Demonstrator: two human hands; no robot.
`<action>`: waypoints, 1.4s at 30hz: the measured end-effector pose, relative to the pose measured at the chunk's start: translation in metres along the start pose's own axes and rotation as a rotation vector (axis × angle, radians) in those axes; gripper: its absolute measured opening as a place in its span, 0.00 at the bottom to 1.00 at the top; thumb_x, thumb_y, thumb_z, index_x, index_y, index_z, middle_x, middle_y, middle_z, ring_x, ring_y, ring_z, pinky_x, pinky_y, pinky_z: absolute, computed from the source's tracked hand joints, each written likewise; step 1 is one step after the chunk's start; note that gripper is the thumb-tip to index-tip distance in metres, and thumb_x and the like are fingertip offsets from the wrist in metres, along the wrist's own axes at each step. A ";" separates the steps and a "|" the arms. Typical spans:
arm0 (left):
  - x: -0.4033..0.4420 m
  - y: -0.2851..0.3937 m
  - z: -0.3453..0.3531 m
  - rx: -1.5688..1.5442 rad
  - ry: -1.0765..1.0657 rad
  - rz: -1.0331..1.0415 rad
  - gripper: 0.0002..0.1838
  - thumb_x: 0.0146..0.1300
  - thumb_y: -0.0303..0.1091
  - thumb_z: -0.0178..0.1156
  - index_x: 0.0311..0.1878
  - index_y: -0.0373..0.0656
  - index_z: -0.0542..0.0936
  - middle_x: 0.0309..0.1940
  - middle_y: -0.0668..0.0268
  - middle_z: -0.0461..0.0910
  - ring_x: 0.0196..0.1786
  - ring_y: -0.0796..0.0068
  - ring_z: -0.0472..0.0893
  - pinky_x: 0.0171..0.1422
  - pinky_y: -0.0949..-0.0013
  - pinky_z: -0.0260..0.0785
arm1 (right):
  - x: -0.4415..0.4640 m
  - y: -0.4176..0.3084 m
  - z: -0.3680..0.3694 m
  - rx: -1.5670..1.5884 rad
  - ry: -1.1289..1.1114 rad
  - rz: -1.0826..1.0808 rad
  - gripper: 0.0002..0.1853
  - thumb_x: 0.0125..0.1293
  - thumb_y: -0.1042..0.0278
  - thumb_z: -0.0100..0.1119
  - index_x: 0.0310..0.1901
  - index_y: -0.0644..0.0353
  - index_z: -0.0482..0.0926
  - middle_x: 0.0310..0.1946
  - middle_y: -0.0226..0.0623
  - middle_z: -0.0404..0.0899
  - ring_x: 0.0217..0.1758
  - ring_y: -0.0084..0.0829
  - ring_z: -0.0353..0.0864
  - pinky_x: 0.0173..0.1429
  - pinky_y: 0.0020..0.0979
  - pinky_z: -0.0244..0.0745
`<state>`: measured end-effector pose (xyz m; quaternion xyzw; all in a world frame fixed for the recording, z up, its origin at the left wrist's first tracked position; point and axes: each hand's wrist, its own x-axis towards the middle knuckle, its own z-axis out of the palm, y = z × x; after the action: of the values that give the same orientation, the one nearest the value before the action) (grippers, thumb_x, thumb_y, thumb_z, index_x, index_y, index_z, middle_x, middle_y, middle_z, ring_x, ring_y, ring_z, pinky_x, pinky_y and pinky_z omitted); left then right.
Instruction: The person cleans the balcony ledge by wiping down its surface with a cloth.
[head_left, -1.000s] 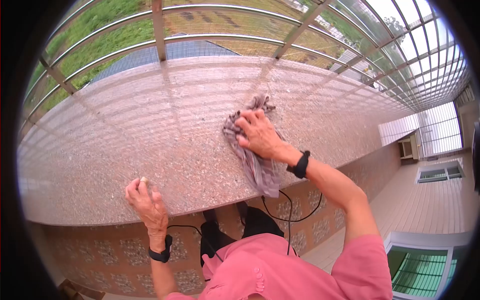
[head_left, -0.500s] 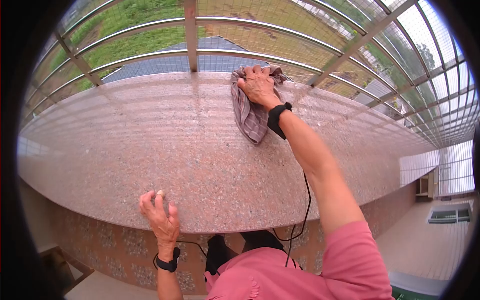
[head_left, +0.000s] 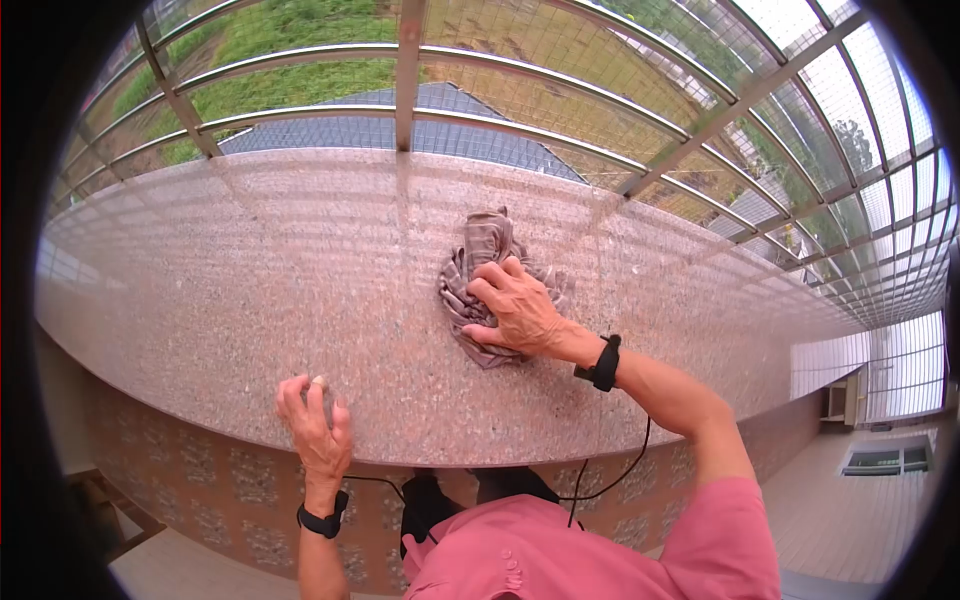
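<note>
A crumpled brown-grey cloth point(head_left: 482, 240) with pale lines lies bunched on the pink speckled granite ledge point(head_left: 250, 290). My right hand point(head_left: 520, 312) presses down on it, fingers curled into its folds, hiding part of the fabric. At the ledge's near edge my left hand point(head_left: 318, 430) rests with its fingers apart and slightly bent, holding nothing. A pale covering is on one of its fingertips. Each wrist wears a black strap.
Metal railings point(head_left: 405, 90) with fine mesh rise along the ledge's far edge and curve round on the right. A black cable point(head_left: 640, 440) hangs by my right arm near the front edge. Beneath the ledge is a tiled wall point(head_left: 255, 475).
My right hand has pulled the cloth from the railing side toward me, bunching it near the middle of the ledge. The left hand has stayed about where it was.
</note>
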<state>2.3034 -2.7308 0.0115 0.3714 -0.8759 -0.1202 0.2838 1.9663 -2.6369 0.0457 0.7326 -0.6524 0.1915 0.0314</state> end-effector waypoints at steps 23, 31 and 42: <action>0.001 -0.001 -0.001 -0.019 -0.003 -0.066 0.21 0.51 0.35 0.64 0.48 0.37 0.75 0.51 0.51 0.69 0.59 0.48 0.69 0.65 0.46 0.59 | 0.158 0.042 0.065 -0.068 0.127 0.355 0.24 0.58 0.49 0.65 0.48 0.60 0.77 0.48 0.44 0.73 0.54 0.47 0.69 0.54 0.45 0.74; 0.001 0.000 0.000 0.027 -0.033 -0.055 0.24 0.49 0.37 0.65 0.49 0.37 0.74 0.52 0.50 0.68 0.60 0.45 0.67 0.65 0.44 0.59 | 0.156 0.020 0.059 0.047 -0.046 0.111 0.26 0.55 0.49 0.66 0.49 0.59 0.75 0.48 0.42 0.72 0.54 0.46 0.68 0.56 0.44 0.71; 0.000 -0.003 0.000 0.013 -0.052 -0.075 0.26 0.49 0.41 0.67 0.49 0.37 0.75 0.54 0.50 0.68 0.61 0.43 0.66 0.66 0.40 0.58 | 0.301 0.014 0.119 0.044 0.030 0.275 0.28 0.59 0.46 0.60 0.54 0.59 0.76 0.54 0.48 0.74 0.59 0.54 0.68 0.60 0.50 0.72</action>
<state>2.3052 -2.7327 0.0105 0.4027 -0.8691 -0.1345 0.2537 2.0038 -2.9586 0.0297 0.6338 -0.7418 0.2193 -0.0014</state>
